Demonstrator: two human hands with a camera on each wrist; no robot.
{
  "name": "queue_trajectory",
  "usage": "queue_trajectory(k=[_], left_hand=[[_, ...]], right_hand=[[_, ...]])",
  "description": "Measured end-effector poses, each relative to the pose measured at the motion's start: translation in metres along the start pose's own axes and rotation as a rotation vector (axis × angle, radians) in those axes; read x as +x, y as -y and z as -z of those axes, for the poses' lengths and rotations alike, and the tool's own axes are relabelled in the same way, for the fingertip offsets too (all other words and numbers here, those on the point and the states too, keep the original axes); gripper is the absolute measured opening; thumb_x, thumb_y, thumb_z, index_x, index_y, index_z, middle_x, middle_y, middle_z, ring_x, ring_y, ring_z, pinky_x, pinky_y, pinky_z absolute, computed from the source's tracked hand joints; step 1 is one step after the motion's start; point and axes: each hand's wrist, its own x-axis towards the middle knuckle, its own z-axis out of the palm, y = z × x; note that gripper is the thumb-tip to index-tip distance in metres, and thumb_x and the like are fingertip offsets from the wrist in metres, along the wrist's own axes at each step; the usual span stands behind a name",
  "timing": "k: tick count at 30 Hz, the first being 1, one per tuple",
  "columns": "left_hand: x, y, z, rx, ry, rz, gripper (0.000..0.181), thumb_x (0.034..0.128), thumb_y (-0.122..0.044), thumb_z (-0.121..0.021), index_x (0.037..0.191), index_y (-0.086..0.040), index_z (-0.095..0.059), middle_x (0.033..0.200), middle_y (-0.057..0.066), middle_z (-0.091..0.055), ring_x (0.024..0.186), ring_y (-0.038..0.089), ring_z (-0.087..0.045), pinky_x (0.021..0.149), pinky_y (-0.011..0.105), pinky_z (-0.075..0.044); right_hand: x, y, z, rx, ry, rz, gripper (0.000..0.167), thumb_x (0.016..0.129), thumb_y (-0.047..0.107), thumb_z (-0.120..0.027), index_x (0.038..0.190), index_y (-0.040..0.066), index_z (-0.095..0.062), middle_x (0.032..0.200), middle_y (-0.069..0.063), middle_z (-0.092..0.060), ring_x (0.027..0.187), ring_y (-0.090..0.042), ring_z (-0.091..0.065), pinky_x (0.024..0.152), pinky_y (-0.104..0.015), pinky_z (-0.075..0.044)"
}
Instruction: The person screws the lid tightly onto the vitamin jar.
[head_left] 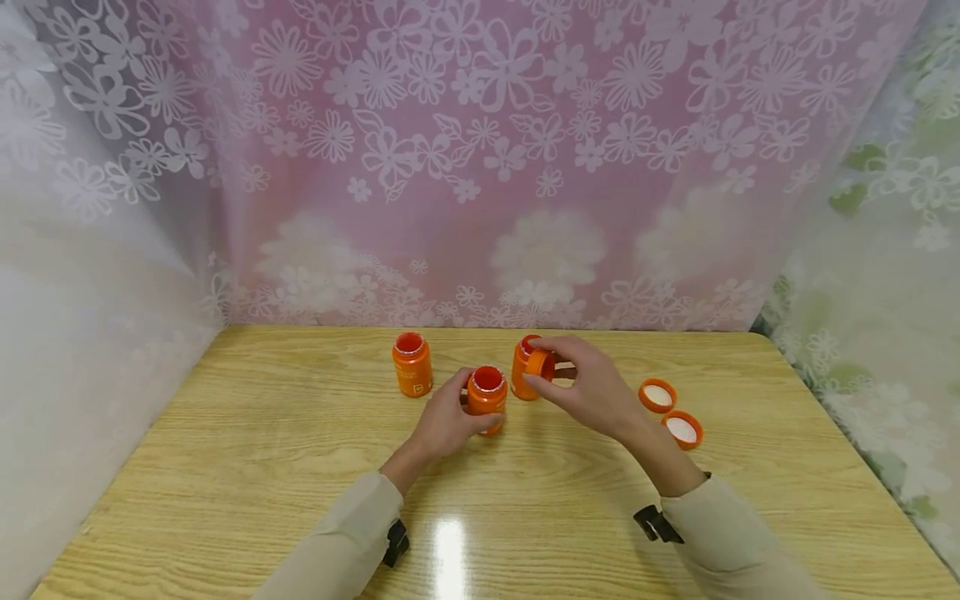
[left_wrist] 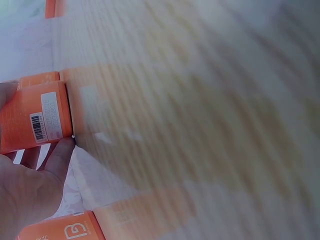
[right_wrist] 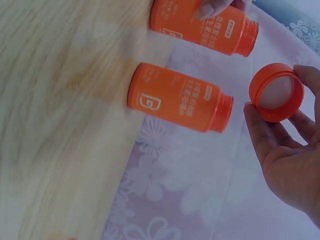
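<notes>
My left hand (head_left: 447, 417) is curled round an orange jar (head_left: 487, 398) just below the middle of the head view, thumb on the near side, fingers round the far side. The jar stands upright, its mouth uncovered and facing up; in the left wrist view, at the left edge, its side shows a white label (left_wrist: 50, 116) with a barcode.

My right hand (head_left: 588, 387), right of centre, pinches an orange cap (head_left: 537, 365) between thumb and fingertips. In the right wrist view the cap is at the right of the frame, tilted so that its pale inner disc shows, and it is apart from the jars. In the head view it overlaps a second jar (head_left: 519, 377), which stands uncapped and upright behind it.

A third jar (head_left: 413, 372), also uncapped and upright, is left of centre, near my left hand. Two loose caps (head_left: 682, 430) lie inner side up at centre right, one just beside the other; whether they touch I cannot tell. Everything sits on my wood-grained counter (head_left: 262, 467), with a pink floral cloth (head_left: 450, 167) filling the upper frame.
</notes>
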Motion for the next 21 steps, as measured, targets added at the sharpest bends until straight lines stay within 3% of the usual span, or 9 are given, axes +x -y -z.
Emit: queue_trajectory(k=[11,21], left_hand=[[0.001,0.003,0.0,0.01,-0.008,-0.01,0.06,0.0803,-0.025,-0.079,0.131,-0.017,-0.048,0.122,-0.001,-0.057,0.107,0.019,-0.057,0.092,0.038,-0.048],[-0.001,0.0,0.001,0.009,0.0,-0.007,0.059,0.0817,-0.023,-0.078,0.132,-0.016,-0.047,0.122,0.001,-0.056,0.104,0.019,-0.058,0.089,0.036,-0.049]], right_hand=[[0.013,-0.001,-0.029,0.182,-0.109,0.006,0.043,0.084,0.022,-0.075,0.122,0.009,-0.06,0.114,-0.006,-0.058,0.098,-0.021,-0.061,0.086,-0.037,-0.052],[0.021,-0.001,-0.051,0.403,-0.145,0.006,0.036,0.084,0.017,-0.075,0.115,0.007,-0.058,0.118,-0.006,-0.058,0.105,-0.02,-0.059,0.092,-0.041,-0.048]])
